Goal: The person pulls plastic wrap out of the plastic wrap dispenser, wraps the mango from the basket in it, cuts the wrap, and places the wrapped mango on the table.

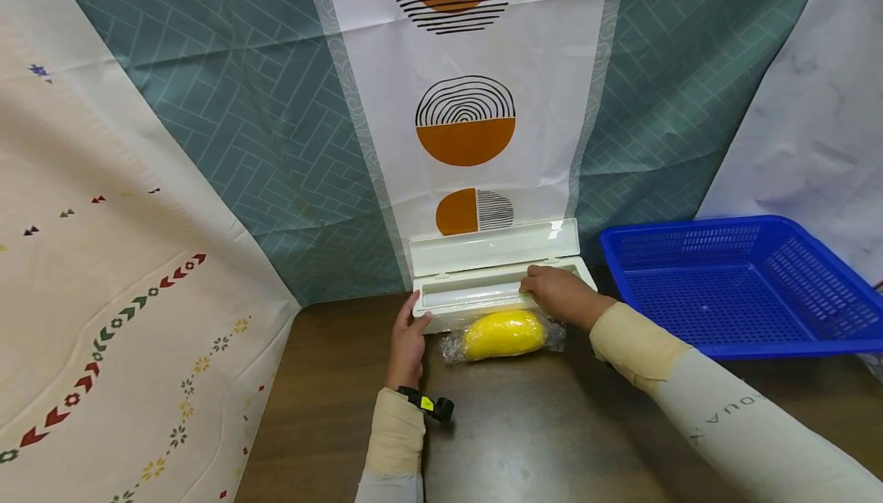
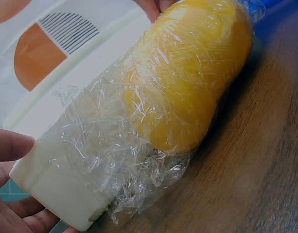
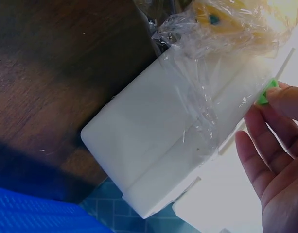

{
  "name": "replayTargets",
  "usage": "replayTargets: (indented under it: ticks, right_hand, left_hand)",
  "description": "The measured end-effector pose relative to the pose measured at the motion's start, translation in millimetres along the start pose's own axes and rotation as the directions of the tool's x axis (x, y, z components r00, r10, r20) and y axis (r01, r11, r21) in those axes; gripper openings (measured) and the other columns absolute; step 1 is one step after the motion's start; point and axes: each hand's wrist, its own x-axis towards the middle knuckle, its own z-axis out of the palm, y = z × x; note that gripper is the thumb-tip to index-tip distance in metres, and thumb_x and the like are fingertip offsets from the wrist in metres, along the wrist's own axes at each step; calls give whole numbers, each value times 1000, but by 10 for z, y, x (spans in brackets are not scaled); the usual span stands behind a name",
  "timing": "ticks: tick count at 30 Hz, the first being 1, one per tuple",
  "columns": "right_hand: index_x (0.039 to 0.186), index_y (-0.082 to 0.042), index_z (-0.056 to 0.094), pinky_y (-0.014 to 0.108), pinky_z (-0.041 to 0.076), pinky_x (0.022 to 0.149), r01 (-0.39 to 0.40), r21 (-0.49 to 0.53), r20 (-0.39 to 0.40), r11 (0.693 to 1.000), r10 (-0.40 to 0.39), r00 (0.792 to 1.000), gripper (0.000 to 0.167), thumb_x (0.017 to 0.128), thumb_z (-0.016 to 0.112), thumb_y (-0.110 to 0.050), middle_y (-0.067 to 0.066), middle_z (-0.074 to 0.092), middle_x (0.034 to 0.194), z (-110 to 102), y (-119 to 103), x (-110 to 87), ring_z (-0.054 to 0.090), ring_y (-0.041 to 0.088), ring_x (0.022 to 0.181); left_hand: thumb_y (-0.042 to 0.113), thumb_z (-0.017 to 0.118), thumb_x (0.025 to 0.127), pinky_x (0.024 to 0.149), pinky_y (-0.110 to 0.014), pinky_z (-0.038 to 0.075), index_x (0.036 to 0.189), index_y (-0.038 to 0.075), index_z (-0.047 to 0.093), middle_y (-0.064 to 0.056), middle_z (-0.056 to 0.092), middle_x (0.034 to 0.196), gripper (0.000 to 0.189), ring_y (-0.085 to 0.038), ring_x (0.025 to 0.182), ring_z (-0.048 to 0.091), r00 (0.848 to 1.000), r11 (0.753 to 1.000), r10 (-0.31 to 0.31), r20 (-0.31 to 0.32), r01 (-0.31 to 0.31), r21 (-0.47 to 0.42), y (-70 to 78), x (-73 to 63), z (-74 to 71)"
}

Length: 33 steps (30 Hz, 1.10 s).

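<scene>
A white cling film dispenser (image 1: 441,322) stands on the table with its lid (image 1: 493,248) raised and a film roll (image 1: 472,294) inside. My left hand (image 1: 407,346) grips its left end, thumb at the top and fingers round the side. Over the front edge, my right hand (image 1: 562,294) pinches a small green slide cutter (image 3: 269,92) between thumb and fingers. Directly in front of the dispenser lies a plump yellow item (image 1: 505,334), wrapped in clear film with loose, crumpled ends. In the left wrist view, that film (image 2: 114,145) overlaps the dispenser's front.
To the right is a blue plastic basket (image 1: 717,350) with perforated sides. A patterned curtain (image 1: 276,104) hangs right behind the dispenser, and a cream printed cloth (image 1: 138,296) borders the left. The brown wooden table (image 1: 510,434) extends toward me.
</scene>
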Motion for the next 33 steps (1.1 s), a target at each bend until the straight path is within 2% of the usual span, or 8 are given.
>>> replayTargets:
  ticks: [4, 9, 13, 23, 33]
  right_hand:
    - [94, -7, 74, 37, 58, 75, 0, 2, -12, 1000, 0, 1000, 11, 92, 65, 0, 4, 60, 85, -10, 28, -28, 65, 20, 77]
    - [93, -8, 74, 36, 57, 69, -7, -12, -23, 1000, 7, 1000, 10, 91, 68, 0, 4, 58, 83, -17, 52, -63, 62, 19, 74]
    - [93, -9, 73, 36, 56, 67, -10, -14, -30, 1000, 10, 999, 10, 91, 69, 0, 3, 58, 83, -18, 59, -81, 61, 18, 73]
    - [93, -9, 75, 37, 55, 71, -19, -12, -34, 1000, 18, 999, 11, 90, 68, 0, 2, 58, 82, -11, 97, -106, 61, 18, 75]
    - [92, -9, 74, 34, 52, 67, -10, -10, -36, 1000, 9, 999, 11, 91, 68, 0, 1, 55, 80, -35, 106, -128, 55, 15, 70]
  left_hand:
    - [14, 57, 102, 124, -61, 12, 155, 15, 42, -14, 23, 168, 55, -39, 157, 9, 1000, 1000, 5, 3, -5, 4, -2, 6, -4]
    - [13, 57, 102, 125, -60, 11, 155, 12, 40, -14, 22, 168, 56, -38, 158, 8, 1000, 1000, 10, -3, -10, -17, 15, 0, -2]
    - [14, 57, 102, 125, -59, 12, 155, 14, 41, -14, 24, 168, 55, -36, 158, 11, 1000, 1000, 17, -7, -17, -11, 1, -4, 0]
    - [13, 57, 102, 126, -57, 12, 154, 14, 42, -14, 25, 167, 55, -35, 158, 12, 1000, 999, 24, 2, -24, -23, -10, -6, 11]
    - [12, 57, 102, 125, -59, 11, 155, 12, 40, -15, 22, 168, 56, -38, 158, 8, 1000, 1000, 3, -1, -3, -17, -15, 3, 6]
